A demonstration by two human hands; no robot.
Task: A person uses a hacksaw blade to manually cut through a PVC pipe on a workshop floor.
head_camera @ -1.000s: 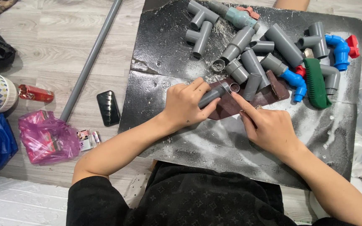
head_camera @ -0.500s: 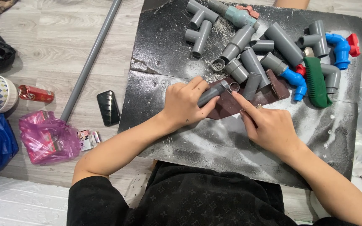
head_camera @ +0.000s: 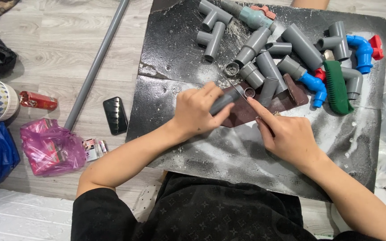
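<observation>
Looking down from a head camera, a person sits at a black mat (head_camera: 179, 58) dusted with white powder on a wooden floor. Their left hand (head_camera: 197, 111) is wrapped closed around a short grey pipe piece (head_camera: 228, 99), which lies near the middle of the mat on a sheet of dark brown sandpaper (head_camera: 251, 114). The pipe's open end (head_camera: 249, 92) points to the far right. It looks light, stiff and smooth, likely slippery with dust, so a grip around its middle seems best. Their right hand (head_camera: 291, 136) lies loosely curled, its forefinger (head_camera: 260, 109) stretched out and pressing on the sandpaper just beside the pipe; it grips nothing. Both forearms reach in from the near edge. Farther off lie many grey pipe joints (head_camera: 264, 44), blue elbows (head_camera: 358, 49) and a green brush (head_camera: 335, 87).
</observation>
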